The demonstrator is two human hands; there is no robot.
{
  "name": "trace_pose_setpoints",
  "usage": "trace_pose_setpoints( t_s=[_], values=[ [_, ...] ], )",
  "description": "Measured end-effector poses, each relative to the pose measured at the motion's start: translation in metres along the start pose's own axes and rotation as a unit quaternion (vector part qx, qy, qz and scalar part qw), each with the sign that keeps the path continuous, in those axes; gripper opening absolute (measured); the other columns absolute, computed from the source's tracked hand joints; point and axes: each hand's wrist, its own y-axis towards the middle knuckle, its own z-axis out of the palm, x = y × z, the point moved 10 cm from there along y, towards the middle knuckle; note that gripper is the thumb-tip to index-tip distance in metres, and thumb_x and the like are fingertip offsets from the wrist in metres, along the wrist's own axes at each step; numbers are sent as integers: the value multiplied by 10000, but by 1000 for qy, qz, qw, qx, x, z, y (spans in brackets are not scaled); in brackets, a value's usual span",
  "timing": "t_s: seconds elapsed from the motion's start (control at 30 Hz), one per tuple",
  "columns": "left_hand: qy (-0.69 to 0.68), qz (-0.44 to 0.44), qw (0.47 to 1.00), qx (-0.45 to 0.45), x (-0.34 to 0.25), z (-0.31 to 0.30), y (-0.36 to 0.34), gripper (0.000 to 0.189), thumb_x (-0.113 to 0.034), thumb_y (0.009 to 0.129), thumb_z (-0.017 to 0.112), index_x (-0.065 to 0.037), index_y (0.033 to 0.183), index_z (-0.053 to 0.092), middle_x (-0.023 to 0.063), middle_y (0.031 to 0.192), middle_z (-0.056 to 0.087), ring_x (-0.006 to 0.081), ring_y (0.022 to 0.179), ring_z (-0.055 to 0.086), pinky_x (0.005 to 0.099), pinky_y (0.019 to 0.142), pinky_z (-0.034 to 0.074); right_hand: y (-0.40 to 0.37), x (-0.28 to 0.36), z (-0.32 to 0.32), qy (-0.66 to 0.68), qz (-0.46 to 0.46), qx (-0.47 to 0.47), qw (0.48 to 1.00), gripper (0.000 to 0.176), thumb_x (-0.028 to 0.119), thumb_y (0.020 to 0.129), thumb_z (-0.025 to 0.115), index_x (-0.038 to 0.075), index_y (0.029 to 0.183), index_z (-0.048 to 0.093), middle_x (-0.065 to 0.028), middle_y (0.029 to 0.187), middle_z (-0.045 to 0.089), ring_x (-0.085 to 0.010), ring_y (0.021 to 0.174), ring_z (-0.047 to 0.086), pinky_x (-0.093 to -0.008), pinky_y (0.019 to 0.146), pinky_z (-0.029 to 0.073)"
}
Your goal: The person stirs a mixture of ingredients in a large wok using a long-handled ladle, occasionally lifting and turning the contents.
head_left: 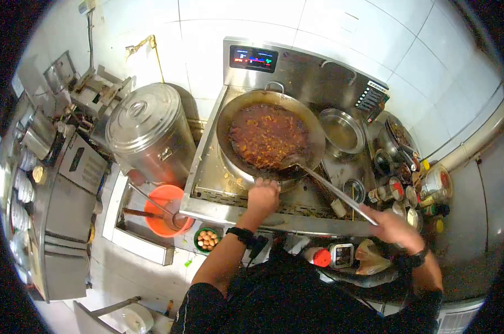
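Observation:
A large round wok [224, 146] sits on the steel stove, full of chunky reddish-brown food [268, 133] in dark oil or sauce. My left hand [263, 196] is closed at the wok's near edge, its fingers curled over; the part it grips is mostly hidden under it. My right hand [394, 227] is wrapped around the shaft of a long-handled metal stirring tool [335, 191]. The tool slants up and left over the wok's right-hand rim. Its head rests partly sunk in the food at the near right side, so its exact shape is hidden.
Right of the wok stands a steel pot of liquid [341, 133], with jars and bottles [435, 186] beyond. A lidded steel stockpot [146, 119] is at left. Below it are an orange bucket [166, 195] and a green basket of eggs [207, 239]. A control panel [253, 59] tops the stove.

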Motion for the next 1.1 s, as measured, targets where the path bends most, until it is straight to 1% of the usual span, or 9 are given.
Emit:
trace_pose_setpoints(
  t_s=[0.07,0.17,0.37,0.47,0.57,0.67,0.8,0.93,1.1],
  values=[
    [4,7,1000,-13,2,5,-3,201,-258,900,580,-62,881,617,128,900,660,345,962,607,450,741,541,31,3,33,29,47,56,997,681,234,898,606,243,1517,323,-274,956,653,-403,822,669,-471,736,518],
    [-34,35,999,-8,1,3,-3,206,-263,894,590,-62,860,622,118,856,652,339,931,613,439,722,541,80,21,74,88,-22,-12,996,682,256,919,565,236,1535,270,-292,907,653,-434,807,661,-503,748,516],
    [-14,29,998,-47,-8,-24,0,180,-231,856,630,-71,778,604,117,779,632,313,825,610,424,673,532,167,58,100,95,20,-105,990,702,192,895,568,181,1532,273,-271,845,660,-460,762,640,-550,728,500],
    [-20,41,998,-35,-8,-21,1,177,-220,851,636,-67,772,594,124,783,631,317,812,604,425,674,529,192,74,104,97,-13,-199,975,709,154,879,573,170,1528,287,-275,872,662,-465,782,637,-551,731,499],
    [-11,44,998,-40,-7,-22,-1,187,-228,857,630,-61,779,596,124,773,628,319,807,606,423,679,529,206,78,110,153,-36,-217,964,731,163,887,589,157,1540,261,-272,863,662,-461,768,633,-551,712,494],
    [-6,14,1000,-19,-1,-16,-1,188,-239,859,622,-70,781,599,126,773,634,312,804,610,424,683,528,216,74,124,203,-33,-221,953,728,168,906,593,139,1548,250,-271,923,672,-425,800,661,-517,706,502],
    [-12,11,1000,13,4,-11,1,188,-245,875,599,-76,796,613,128,791,649,311,817,620,427,686,535,223,61,140,338,-96,-241,905,682,171,936,575,96,1542,271,-219,942,679,-296,757,661,-425,694,505],
    [-14,19,1000,-2,7,-12,-3,208,-258,896,573,-70,820,623,126,818,662,312,838,632,438,687,544,214,65,96,331,-96,-293,892,648,164,952,565,65,1531,294,-149,839,641,-190,655,567,-359,643,484],
    [3,11,1000,15,8,-3,-1,224,-268,903,568,-64,832,628,129,847,671,306,866,637,441,713,547,243,64,38,332,-60,-280,899,641,169,963,570,69,1532,293,-101,732,586,-158,604,531,-358,585,467]
  ],
)
